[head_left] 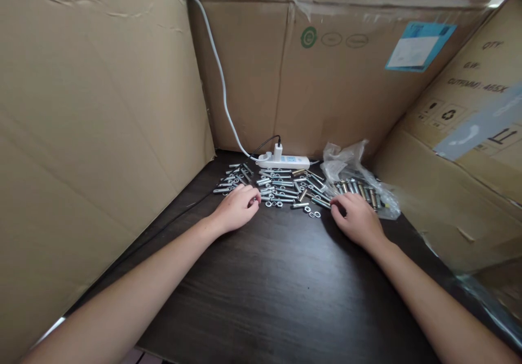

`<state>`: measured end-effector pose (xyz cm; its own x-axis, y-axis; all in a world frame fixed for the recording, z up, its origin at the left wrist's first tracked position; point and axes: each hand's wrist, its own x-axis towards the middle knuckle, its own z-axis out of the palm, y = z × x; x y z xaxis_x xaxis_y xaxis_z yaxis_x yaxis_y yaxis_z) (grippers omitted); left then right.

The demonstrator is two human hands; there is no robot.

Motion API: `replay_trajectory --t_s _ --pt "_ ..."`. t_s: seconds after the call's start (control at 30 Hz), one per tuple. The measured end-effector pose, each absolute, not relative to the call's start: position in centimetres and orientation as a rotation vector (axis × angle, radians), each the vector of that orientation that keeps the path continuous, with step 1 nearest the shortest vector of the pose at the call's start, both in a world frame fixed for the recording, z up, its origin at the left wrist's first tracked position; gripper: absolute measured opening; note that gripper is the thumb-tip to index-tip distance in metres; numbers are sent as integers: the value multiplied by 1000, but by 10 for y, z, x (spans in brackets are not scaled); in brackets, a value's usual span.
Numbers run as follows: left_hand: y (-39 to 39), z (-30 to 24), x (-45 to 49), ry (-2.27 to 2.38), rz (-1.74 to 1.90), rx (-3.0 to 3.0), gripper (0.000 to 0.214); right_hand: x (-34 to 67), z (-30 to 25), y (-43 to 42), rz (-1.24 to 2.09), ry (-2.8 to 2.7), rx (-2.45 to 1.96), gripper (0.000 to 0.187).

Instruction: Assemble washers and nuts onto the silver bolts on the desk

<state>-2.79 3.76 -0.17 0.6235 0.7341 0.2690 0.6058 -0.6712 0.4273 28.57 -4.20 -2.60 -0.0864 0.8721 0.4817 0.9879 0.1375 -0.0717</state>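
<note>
A heap of several silver bolts, sleeves and washers (285,187) lies spread on a dark wooden table (269,288). My left hand (237,207) rests palm down at the heap's left edge, fingers curled, fingertips touching the metal parts. My right hand (357,218) lies at the heap's right edge, fingers bent, beside a clear plastic bag (359,176) that holds more bolts. What either hand pinches, if anything, is hidden under the fingers. A few loose washers (313,213) lie between the hands.
Large cardboard boxes wall in the table on the left (93,130), back (326,65) and right (465,173). A white power strip (283,161) with a plugged-in charger lies behind the heap; its white cable (218,65) runs up the boxes.
</note>
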Motion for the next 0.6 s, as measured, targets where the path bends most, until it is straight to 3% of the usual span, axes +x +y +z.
replay_trajectory --t_s 0.37,0.6 --pt "72 6 -62 1382 651 2577 18 288 -27 -41 -289 -2076 -1741 14" --pt "89 -1 -82 1488 486 2586 22 288 -27 -42 -253 -2082 -1718 14"
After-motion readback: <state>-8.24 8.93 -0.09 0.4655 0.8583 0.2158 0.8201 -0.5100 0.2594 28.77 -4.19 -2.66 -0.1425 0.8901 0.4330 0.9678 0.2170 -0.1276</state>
